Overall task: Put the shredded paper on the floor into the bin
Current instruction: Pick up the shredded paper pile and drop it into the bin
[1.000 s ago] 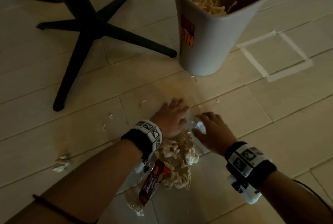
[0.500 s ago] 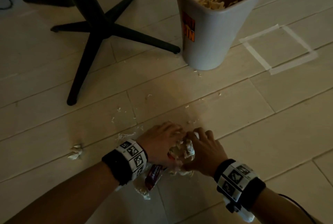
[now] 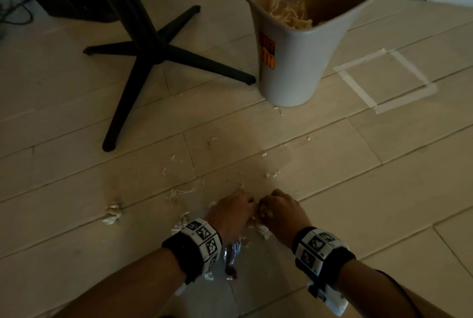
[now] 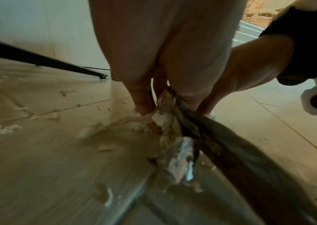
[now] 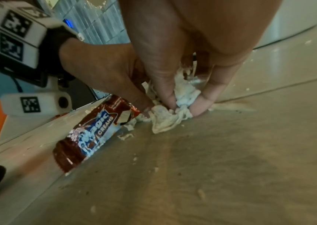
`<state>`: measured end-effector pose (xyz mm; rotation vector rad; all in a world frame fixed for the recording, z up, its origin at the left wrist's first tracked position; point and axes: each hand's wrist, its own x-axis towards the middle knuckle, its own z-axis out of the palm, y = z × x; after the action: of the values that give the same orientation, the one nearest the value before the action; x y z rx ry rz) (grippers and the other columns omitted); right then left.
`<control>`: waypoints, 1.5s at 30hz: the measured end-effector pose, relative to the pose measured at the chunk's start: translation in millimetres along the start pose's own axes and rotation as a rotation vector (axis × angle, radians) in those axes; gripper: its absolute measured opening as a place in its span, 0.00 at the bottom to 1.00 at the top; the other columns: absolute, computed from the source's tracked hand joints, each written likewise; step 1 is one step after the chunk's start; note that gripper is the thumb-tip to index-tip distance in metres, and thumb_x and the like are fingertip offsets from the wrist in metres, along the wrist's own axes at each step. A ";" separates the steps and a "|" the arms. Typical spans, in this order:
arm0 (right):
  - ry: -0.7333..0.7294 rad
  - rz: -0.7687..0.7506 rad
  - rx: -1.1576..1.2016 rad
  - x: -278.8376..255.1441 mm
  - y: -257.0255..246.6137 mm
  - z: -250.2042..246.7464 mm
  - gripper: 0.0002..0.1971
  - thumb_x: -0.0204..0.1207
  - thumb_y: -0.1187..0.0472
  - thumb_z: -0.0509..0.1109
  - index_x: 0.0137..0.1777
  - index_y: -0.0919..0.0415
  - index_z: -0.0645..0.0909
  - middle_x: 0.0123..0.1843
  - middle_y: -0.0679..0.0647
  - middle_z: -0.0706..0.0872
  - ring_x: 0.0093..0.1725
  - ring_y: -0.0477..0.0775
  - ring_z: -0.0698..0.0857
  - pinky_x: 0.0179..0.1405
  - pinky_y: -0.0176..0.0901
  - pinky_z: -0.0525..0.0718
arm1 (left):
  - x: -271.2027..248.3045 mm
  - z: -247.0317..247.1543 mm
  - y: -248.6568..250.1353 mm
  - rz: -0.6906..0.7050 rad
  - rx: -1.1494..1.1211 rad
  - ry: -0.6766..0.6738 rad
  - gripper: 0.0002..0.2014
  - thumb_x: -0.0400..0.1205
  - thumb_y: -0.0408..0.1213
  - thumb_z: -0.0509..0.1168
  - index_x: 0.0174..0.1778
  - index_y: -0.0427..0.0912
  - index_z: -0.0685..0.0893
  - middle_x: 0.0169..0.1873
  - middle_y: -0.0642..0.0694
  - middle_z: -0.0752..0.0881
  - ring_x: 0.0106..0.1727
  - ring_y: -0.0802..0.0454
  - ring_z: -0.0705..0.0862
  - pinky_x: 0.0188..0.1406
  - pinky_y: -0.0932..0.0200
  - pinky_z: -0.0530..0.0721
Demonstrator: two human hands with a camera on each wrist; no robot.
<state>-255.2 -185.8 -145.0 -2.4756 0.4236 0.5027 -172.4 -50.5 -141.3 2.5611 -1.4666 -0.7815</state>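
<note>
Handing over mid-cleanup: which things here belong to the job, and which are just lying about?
Job: left hand and right hand gathering shredded paper; scattered clumps; bin.
Lying about: snack wrapper, table base, taped square.

I am reading "Magic CREAMS" in white letters on the brown snack wrapper (image 5: 88, 134) lying on the floor. The bin (image 3: 294, 67) is showing an orange label (image 3: 267, 49) with dark letters; only "IN" on its lower line is coming through clearly. The wrist bands' square codes are carrying no readable text.
</note>
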 end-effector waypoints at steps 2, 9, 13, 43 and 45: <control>-0.028 0.005 0.029 -1.9 -0.5 -0.5 0.15 0.76 0.53 0.70 0.62 0.52 0.84 0.58 0.55 0.80 0.56 0.58 0.81 0.52 0.47 0.82 | -0.4 -1.5 -1.6 -0.015 -0.061 -0.004 0.07 0.82 0.39 0.66 0.53 0.46 0.86 0.51 0.45 0.83 0.53 0.45 0.84 0.51 0.49 0.85; -0.059 0.013 -0.006 -8.8 -9.1 4.0 0.16 0.79 0.56 0.68 0.66 0.54 0.82 0.60 0.54 0.82 0.57 0.57 0.81 0.55 0.47 0.83 | 3.7 -12.2 3.1 -0.093 -0.129 -0.005 0.07 0.81 0.39 0.65 0.46 0.45 0.89 0.45 0.43 0.90 0.48 0.44 0.88 0.47 0.56 0.84; 0.023 0.030 -0.012 -6.0 -8.9 -15.8 0.13 0.81 0.63 0.62 0.55 0.59 0.88 0.52 0.58 0.88 0.52 0.58 0.86 0.47 0.44 0.81 | 1.6 -29.2 11.9 -0.073 -0.135 0.037 0.09 0.81 0.41 0.64 0.44 0.46 0.89 0.43 0.45 0.89 0.45 0.46 0.87 0.48 0.53 0.85; 1.014 -0.094 -0.218 68.5 -51.2 -427.5 0.12 0.78 0.66 0.68 0.58 0.57 0.87 0.58 0.64 0.87 0.60 0.69 0.83 0.53 0.51 0.80 | 153.7 -400.9 83.9 0.205 0.130 1.040 0.11 0.83 0.39 0.65 0.57 0.44 0.89 0.52 0.42 0.86 0.56 0.44 0.83 0.47 0.63 0.70; 0.995 -0.084 -0.215 82.5 -45.9 -425.3 0.12 0.78 0.66 0.67 0.58 0.58 0.87 0.58 0.65 0.86 0.60 0.70 0.83 0.53 0.52 0.80 | 168.1 -396.2 78.0 0.189 0.142 1.026 0.10 0.83 0.38 0.65 0.56 0.44 0.89 0.51 0.42 0.85 0.56 0.43 0.82 0.46 0.61 0.72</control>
<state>-54.7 -415.7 166.1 -2.7810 0.6488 -0.8107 21.9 -299.1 161.6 2.2166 -1.3305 0.6184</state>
